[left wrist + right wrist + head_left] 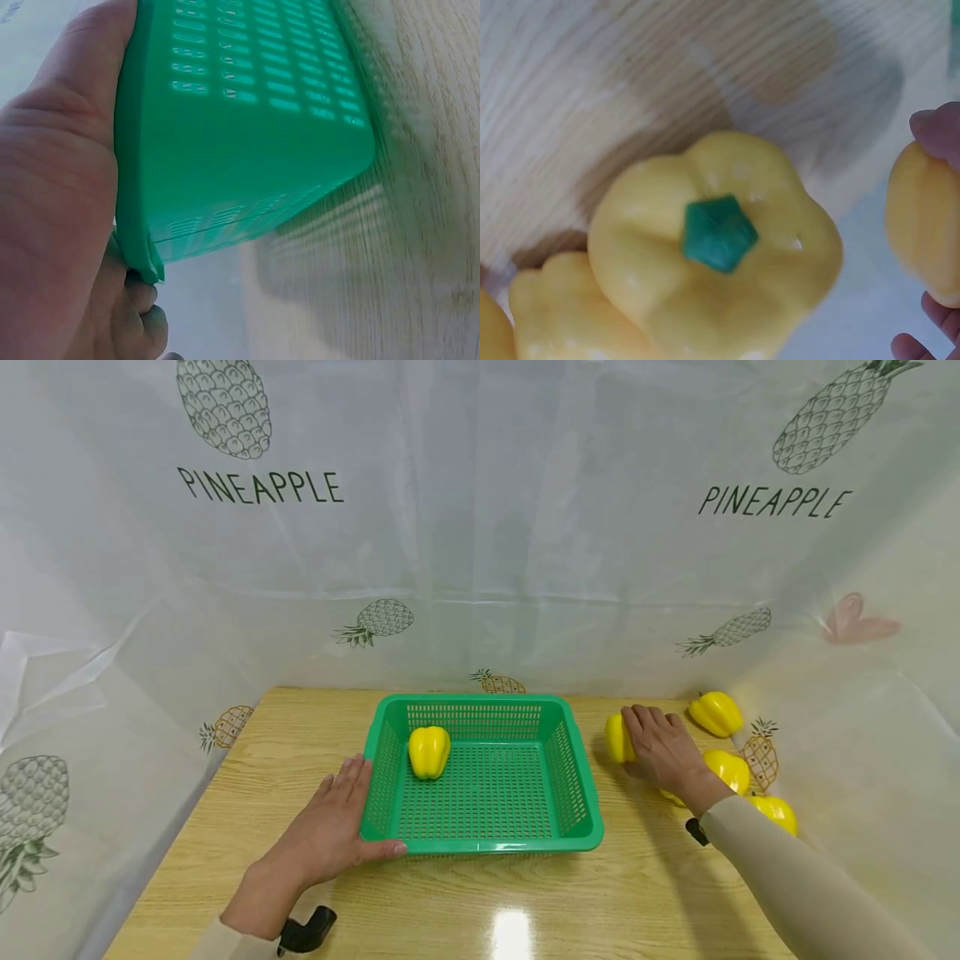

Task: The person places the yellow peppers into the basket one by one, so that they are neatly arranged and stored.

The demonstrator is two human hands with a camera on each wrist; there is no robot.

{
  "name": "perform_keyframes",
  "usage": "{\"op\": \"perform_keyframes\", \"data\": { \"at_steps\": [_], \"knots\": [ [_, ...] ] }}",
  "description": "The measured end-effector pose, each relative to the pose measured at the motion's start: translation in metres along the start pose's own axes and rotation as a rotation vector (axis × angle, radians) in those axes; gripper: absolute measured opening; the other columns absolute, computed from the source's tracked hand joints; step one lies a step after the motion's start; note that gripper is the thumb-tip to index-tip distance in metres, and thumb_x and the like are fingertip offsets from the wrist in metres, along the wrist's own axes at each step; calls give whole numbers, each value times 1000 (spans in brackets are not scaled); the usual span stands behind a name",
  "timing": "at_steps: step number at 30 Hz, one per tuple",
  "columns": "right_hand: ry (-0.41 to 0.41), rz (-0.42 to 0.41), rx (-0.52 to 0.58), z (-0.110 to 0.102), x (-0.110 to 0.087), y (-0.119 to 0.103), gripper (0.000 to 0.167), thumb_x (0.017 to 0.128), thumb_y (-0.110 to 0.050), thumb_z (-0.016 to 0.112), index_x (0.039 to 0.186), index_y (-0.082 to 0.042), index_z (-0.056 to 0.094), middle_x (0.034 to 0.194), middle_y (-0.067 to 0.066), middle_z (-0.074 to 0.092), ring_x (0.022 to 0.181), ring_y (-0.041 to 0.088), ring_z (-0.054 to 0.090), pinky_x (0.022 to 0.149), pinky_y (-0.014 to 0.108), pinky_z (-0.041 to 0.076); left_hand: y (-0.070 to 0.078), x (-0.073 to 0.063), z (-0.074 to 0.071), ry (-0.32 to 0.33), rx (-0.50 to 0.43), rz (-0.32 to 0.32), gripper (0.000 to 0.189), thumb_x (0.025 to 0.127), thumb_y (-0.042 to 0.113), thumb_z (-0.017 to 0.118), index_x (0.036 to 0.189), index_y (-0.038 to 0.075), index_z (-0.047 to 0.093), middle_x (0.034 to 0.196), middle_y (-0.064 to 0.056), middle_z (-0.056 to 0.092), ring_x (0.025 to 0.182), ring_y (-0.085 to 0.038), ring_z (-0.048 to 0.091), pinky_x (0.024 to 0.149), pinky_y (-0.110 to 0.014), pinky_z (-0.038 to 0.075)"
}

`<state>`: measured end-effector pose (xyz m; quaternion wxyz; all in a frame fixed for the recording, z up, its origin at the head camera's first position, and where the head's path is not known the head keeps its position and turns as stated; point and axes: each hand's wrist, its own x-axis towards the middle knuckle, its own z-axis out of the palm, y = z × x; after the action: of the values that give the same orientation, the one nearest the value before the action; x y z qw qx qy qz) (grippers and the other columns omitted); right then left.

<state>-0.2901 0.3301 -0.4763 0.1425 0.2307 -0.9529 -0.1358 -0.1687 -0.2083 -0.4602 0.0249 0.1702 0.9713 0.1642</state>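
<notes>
My right hand (660, 747) grips a yellow bell pepper (617, 739) over the table, to the right of the green basket (487, 846). In the right wrist view, fingertips (935, 135) lie at both ends of that held pepper (922, 225). My left hand (330, 822) rests against the basket's front left corner, its fingers straight along the left side and its thumb along the front rim. From the left wrist, the hand (52, 202) lies along the basket's rim (129, 150). One yellow bell pepper (429, 752) stands inside the basket, at its left.
Several more yellow peppers sit on the right: one at the back (716, 714), another by the right wrist (727, 768), one nearer the front (776, 812). Pineapple-printed sheeting (480, 527) hangs behind and at the sides of the wooden table (420, 910).
</notes>
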Motion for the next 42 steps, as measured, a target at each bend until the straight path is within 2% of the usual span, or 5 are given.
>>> {"op": "perform_keyframes", "data": {
  "at_steps": [12,18,22,32,42],
  "knots": [
    [122,-30,12,-24,12,2,101,72,-47,96,142,4,43,130,26,57,117,46,57,95,59,53,-4,4,-2,-16,-6,26,135,81,85,66,164,-10,19,172,-31,15,160,-47,17,127,-67,20],
    [202,-68,7,-46,28,0,99,71,-48,95,138,7,47,123,26,58,108,46,60,88,58,54,-5,4,1,-2,16,30,136,82,90,60,164,-10,19,172,-31,16,160,-47,18,128,-64,21],
    [220,-77,19,-63,44,-7,95,74,-47,92,137,6,47,123,25,59,109,46,59,89,57,54,-4,5,2,4,30,35,136,82,90,59,164,-10,19,172,-31,17,160,-47,18,128,-62,23],
    [246,-137,38,-92,82,-59,93,75,-51,90,138,4,49,125,23,60,110,43,60,89,53,55,-2,3,-1,-12,57,30,136,82,92,55,164,-10,21,172,-31,18,160,-47,19,128,-61,23],
    [187,-181,14,-101,116,-126,93,78,-62,85,138,-1,50,123,17,61,109,35,60,86,44,53,0,2,-4,-32,35,26,136,82,90,59,164,-11,19,172,-31,18,160,-47,19,128,-61,23]
  ]
}}
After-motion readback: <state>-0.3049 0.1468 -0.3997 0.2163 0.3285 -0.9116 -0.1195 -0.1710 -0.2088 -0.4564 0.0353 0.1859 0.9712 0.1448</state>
